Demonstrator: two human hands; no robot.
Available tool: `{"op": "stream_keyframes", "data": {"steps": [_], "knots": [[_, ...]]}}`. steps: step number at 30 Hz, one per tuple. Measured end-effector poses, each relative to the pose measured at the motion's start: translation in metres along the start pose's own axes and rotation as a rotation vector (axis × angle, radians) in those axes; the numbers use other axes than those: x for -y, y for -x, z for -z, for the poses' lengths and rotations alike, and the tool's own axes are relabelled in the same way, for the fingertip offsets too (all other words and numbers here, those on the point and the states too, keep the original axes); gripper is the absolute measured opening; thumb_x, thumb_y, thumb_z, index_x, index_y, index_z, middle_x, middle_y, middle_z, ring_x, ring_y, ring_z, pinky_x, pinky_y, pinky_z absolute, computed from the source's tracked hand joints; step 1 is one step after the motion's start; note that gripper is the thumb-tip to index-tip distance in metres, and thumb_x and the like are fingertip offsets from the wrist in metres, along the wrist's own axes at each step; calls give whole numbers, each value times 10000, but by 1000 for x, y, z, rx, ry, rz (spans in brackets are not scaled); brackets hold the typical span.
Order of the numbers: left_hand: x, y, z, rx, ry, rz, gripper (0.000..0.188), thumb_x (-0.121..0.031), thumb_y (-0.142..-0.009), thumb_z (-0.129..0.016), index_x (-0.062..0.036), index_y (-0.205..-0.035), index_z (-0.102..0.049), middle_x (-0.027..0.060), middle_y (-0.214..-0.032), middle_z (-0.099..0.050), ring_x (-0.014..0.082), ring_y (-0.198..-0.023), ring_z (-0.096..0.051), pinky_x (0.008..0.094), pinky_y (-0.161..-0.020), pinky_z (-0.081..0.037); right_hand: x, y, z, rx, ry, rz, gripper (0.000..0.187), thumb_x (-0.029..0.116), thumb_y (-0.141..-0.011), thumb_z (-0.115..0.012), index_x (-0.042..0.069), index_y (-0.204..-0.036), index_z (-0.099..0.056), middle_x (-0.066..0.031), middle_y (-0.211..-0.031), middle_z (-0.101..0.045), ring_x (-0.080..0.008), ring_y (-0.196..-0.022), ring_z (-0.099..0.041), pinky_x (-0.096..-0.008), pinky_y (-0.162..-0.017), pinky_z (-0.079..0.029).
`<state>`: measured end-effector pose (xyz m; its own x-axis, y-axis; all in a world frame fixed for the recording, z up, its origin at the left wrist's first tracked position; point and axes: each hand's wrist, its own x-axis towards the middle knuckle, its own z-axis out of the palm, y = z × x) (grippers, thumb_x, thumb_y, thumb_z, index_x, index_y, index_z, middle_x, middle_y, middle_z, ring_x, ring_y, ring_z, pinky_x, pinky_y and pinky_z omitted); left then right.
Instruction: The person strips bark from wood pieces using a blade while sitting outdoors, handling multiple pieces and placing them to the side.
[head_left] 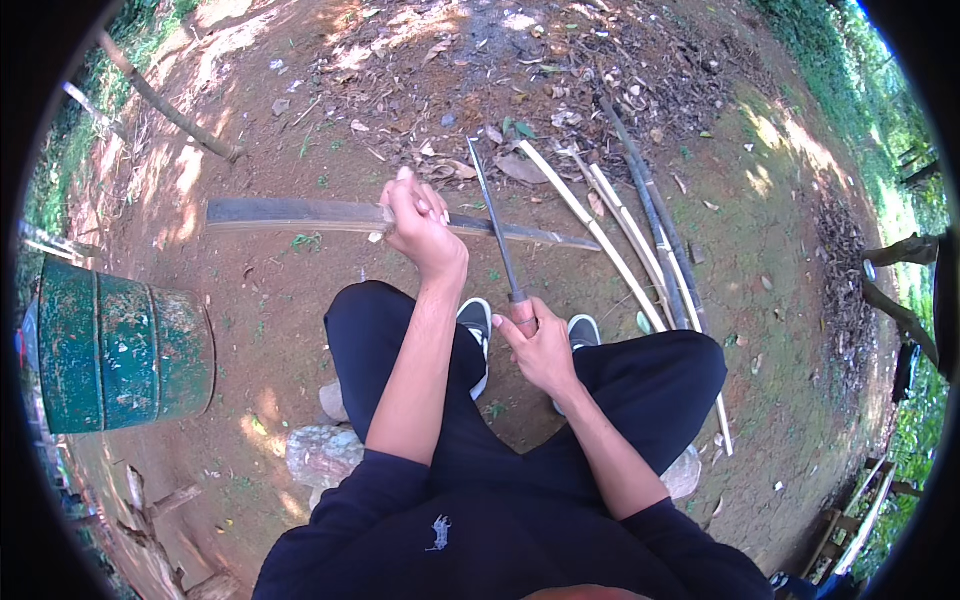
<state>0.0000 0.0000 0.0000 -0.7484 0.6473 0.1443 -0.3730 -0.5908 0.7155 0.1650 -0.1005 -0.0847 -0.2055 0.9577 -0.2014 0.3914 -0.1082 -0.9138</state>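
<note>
My left hand (420,225) is closed around a long split bamboo strip (290,215), gripping it near its middle. The strip lies crosswise in front of my knees, dark on one face and pale along its lower edge. It is broad at the left and tapers to the right. In my right hand (545,350) is a long knife (491,210), held by its wooden handle between my knees. Its narrow dark blade points up and away, crossing the strip just right of my left hand. Whether the blade touches the strip, I cannot tell.
Several bamboo pieces (577,205), pale and dark, lie on the ground at the right. A worn green metal drum (130,350) stands at the left. A stone (325,455) sits beside my left leg. Dry leaves (520,168) litter the dirt ahead, and a thin trunk (165,105) leans at the far left.
</note>
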Motion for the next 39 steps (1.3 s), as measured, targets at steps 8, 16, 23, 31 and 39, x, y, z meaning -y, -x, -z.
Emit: {"op": "stream_keyframes", "data": {"steps": [8,16,23,31,39], "knots": [[-11,13,-19,-232,-188,-13,446,-364,-1026,-562,-161,-699,-336,-63,-566,-328,46,-488,-314,251,-473,-262,41,0,1,-66,26,-63,314,234,-920,-691,-32,-894,-526,-180,-660,-639,-308,-606,-674,-415,-598,-508],[-26,68,6,-158,-270,-49,445,-360,-1046,-530,-139,-717,-327,-38,-561,-348,61,-512,-358,244,-499,-316,42,25,-9,-135,78,84,305,226,-918,-702,-20,-842,-539,-136,-560,-583,-239,-476,-590,-371,-507,-452],[-24,90,7,-3,-238,-86,431,-360,-1050,-507,-73,-740,-418,51,-532,-494,139,-466,-524,280,-507,-458,20,31,-15,-217,6,172,241,160,-901,-693,-19,-885,-533,-184,-585,-596,-332,-537,-661,-400,-513,-484],[-27,92,3,-117,-309,-67,527,-411,-1048,-490,-110,-636,-362,13,-444,-373,118,-353,-407,244,-361,-355,13,28,-16,-208,60,151,223,97,-835,-696,-7,-873,-502,-212,-589,-583,-422,-591,-646,-458,-527,-488],[-23,71,24,-192,-263,-64,477,-305,-1069,-464,-113,-645,-360,18,-424,-387,112,-335,-393,254,-368,-328,-17,7,-21,-237,386,43,213,131,-836,-691,9,-883,-522,-232,-668,-646,-439,-664,-670,-536,-610,-538]]}}
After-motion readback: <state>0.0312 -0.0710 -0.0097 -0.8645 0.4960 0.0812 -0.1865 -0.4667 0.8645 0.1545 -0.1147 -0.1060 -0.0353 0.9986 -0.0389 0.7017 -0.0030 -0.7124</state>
